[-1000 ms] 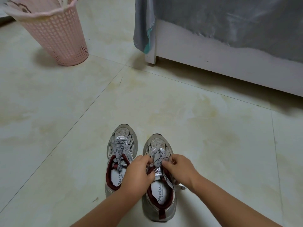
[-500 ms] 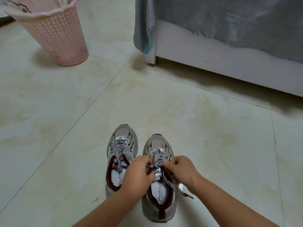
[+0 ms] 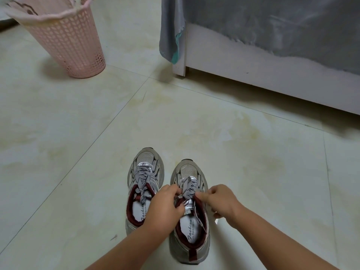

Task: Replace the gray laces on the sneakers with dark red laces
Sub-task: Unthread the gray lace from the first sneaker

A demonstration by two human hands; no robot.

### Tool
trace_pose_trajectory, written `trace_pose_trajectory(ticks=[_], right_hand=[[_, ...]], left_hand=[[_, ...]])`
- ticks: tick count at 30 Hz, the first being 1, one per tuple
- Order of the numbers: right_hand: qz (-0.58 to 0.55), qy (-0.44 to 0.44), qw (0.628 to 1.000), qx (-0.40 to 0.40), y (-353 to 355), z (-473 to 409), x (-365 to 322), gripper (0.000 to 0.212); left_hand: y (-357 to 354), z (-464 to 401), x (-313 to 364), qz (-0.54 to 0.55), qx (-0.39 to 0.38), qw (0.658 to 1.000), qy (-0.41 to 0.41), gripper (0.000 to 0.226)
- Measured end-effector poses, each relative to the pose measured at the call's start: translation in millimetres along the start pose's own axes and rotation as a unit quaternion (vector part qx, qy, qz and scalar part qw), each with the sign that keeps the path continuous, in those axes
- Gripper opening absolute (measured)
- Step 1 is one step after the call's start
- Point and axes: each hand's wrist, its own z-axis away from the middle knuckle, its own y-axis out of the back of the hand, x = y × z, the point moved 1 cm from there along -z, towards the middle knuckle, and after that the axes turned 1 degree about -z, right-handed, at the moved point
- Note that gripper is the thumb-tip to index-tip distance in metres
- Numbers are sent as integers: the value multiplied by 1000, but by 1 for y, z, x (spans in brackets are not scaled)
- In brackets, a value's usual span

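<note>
The floor [image 3: 194,123] is pale cream glazed tile with cloudy yellowish mottling and thin dark grout lines, smooth and faintly glossy. At the upper left stands a pink plastic laundry basket [image 3: 66,41], round and tapering toward its base, its wall pierced with rows of small holes and a pink cloth draped over its rim. Along the upper right runs a white bed frame [image 3: 253,75] on a short leg, covered by a gray, slightly fuzzy blanket [image 3: 272,22] whose corner hangs down with a teal edge.

Two silver-gray sneakers stand side by side on the floor, toes pointing away, with mesh toe panels, dark red padded collars and white insoles printed with script lettering. The left sneaker [image 3: 144,184] has its flat gray lace [image 3: 143,179], flecked with dark marks, tied in a bow. On the right sneaker [image 3: 190,230], the gray lace [image 3: 187,189] is bunched at the top of the tongue. The left hand [image 3: 165,207] is closed with its fingertips pinching this lace from one side; the right hand [image 3: 220,201] is curled, its grip pinching the lace from the other side. One loose end trails down across the red collar.
</note>
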Motion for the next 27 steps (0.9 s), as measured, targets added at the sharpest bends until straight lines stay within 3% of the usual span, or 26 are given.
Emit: trace_pose_trajectory(ticks=[2,3,5,8,11,14,17,19,21,23,25,27], right_hand=[[-54,6,998,-30,-6,-1,2,40],[-28,26,999,-20,-7,-4,2,40],[125,75,989,31,-4,-9,-2,33],[301,129,935,133,14,-10,-9,12],[303,142,926,173,23,-11,-5,9],[102,64,991,64,11,-10,-1,25],[-10,7,999,-34,2,-6,1,36],[8,32,999,-30,-1,-8,1,33],[99,74,992,4,-2,-11,-2,24],[226,108,965,78,4,-13,-7,16],[283,115,942,140,18,-14,-11,19],[303,126,936,129,32,-13,-13,15]], left_hand=[[0,0,0,-2,0,1000,3,20],[0,0,1,-4,-1,1000,4,19],[1,0,1,-5,-5,1000,5,18],[1,-1,0,-3,-7,1000,6,19],[1,0,0,-3,-11,1000,9,21],[1,0,0,-2,-7,1000,11,23],[1,-1,0,2,-6,1000,11,22],[1,-1,0,3,-6,1000,12,22],[1,-1,0,2,-7,1000,11,22],[1,0,0,5,-3,1000,8,24],[2,1,0,5,-3,1000,1,31],[1,3,0,6,-22,1000,-12,41]])
